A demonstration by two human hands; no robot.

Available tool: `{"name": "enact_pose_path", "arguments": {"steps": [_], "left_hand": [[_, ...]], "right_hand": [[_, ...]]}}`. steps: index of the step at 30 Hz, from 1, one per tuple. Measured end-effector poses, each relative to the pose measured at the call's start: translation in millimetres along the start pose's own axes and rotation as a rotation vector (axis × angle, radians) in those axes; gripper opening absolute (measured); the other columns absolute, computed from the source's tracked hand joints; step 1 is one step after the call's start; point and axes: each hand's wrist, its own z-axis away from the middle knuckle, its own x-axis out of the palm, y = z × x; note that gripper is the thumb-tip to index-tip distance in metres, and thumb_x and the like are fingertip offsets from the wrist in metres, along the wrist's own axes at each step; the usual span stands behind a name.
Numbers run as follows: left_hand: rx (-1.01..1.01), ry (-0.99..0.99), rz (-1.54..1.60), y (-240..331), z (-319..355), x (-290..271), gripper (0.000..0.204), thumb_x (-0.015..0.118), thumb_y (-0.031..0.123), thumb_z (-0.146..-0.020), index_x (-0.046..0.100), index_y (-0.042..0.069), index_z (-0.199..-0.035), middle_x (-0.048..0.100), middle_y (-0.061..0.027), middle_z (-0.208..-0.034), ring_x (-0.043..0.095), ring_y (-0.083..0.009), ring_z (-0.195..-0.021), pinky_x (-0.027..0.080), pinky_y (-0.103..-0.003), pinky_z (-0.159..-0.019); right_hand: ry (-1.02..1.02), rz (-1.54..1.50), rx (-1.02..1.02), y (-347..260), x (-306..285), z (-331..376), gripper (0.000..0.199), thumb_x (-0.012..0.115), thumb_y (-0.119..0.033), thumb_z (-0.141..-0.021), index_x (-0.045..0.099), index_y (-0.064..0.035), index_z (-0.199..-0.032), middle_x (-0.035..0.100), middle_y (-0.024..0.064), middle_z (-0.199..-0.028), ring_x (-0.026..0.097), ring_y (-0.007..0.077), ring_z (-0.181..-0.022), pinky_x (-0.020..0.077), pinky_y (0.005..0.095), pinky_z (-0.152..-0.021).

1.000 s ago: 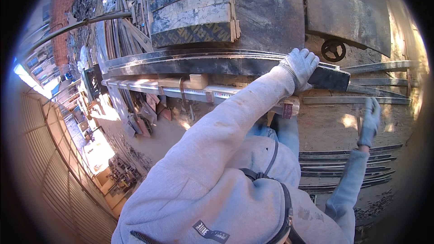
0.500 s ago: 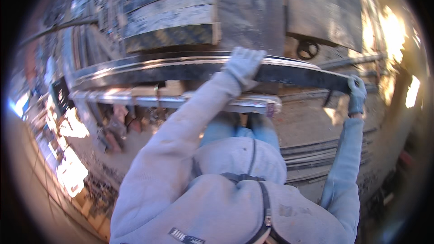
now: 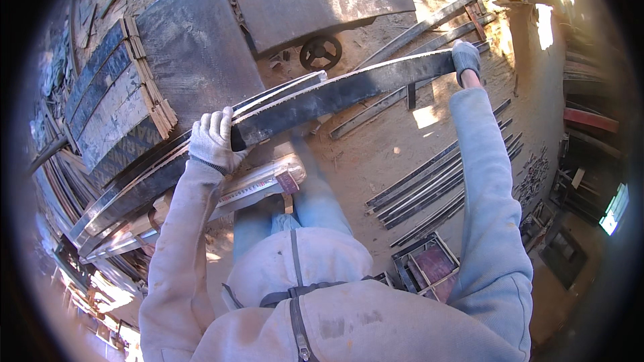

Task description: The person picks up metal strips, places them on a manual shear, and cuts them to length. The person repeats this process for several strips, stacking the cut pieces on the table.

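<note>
A long, narrow dark-faced board with a pale raw edge slants from lower left to upper right in front of me. My right hand, in a grey knit glove, is closed round its far right end. My left hand, gloved in pale grey, grips over the dark strip with bent fingers near the middle of the span; its thumb is partly hidden. Further dark strips run on to the lower left beyond that hand. Below the left hand lies a pale beam with a measuring scale along it.
Ahead stand a brown metal-topped table and another metal top with a dark handwheel beneath. A stack of boards sits at the left. Long bars lie on the ground at right, near a metal frame.
My view has turned to the right, so the board now slants up toward the right. My right arm reaches farther forward with the board's end; both hands still hold it.
</note>
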Motion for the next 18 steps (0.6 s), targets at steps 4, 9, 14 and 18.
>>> {"name": "enact_pose_path", "arguments": {"steps": [4,9,14,18], "left_hand": [[0.059,0.093,0.016,3.7,-6.8,-3.5,0.110,0.095,0.046,-0.069,0.041,0.003,-0.154,0.061,-0.0164,-0.128,0.060,-0.0386,-0.116,0.050,-0.055,-0.100],[0.058,0.113,-0.026,10.4,-17.7,-14.2,0.099,0.095,0.043,-0.069,0.049,0.012,-0.152,0.051,-0.0143,-0.148,0.052,-0.0383,-0.139,0.037,-0.061,-0.123],[0.058,0.035,0.048,7.2,-21.2,-12.8,0.098,0.095,0.038,-0.070,0.048,0.011,-0.152,0.057,-0.0154,-0.141,0.059,-0.0388,-0.131,0.049,-0.055,-0.114],[0.042,0.008,0.087,5.2,-19.1,-11.0,0.098,0.094,0.035,-0.072,0.046,0.009,-0.153,0.059,-0.0154,-0.139,0.062,-0.0385,-0.124,0.054,-0.051,-0.107]], "right_hand": [[-0.041,-0.182,0.085,0.0,25.3,-14.8,0.052,0.048,-0.036,-0.099,0.075,0.0048,-0.119,0.069,0.0291,-0.132,0.065,0.0434,-0.130,0.0527,0.0485,-0.107],[-0.149,-0.163,0.137,-7.7,47.5,-30.6,0.057,0.050,-0.038,-0.097,0.072,0.0036,-0.129,0.065,0.0275,-0.142,0.061,0.0430,-0.137,0.0504,0.0470,-0.112],[-0.205,-0.122,0.194,-9.8,53.4,-33.7,0.054,0.063,-0.047,-0.097,0.075,-0.0027,-0.127,0.068,0.0224,-0.141,0.063,0.0394,-0.135,0.0493,0.0450,-0.113],[-0.272,-0.188,0.231,-9.4,72.5,-40.2,0.059,0.056,-0.047,-0.099,0.073,-0.0010,-0.131,0.067,0.0238,-0.143,0.062,0.0413,-0.136,0.0518,0.0463,-0.111]]}}
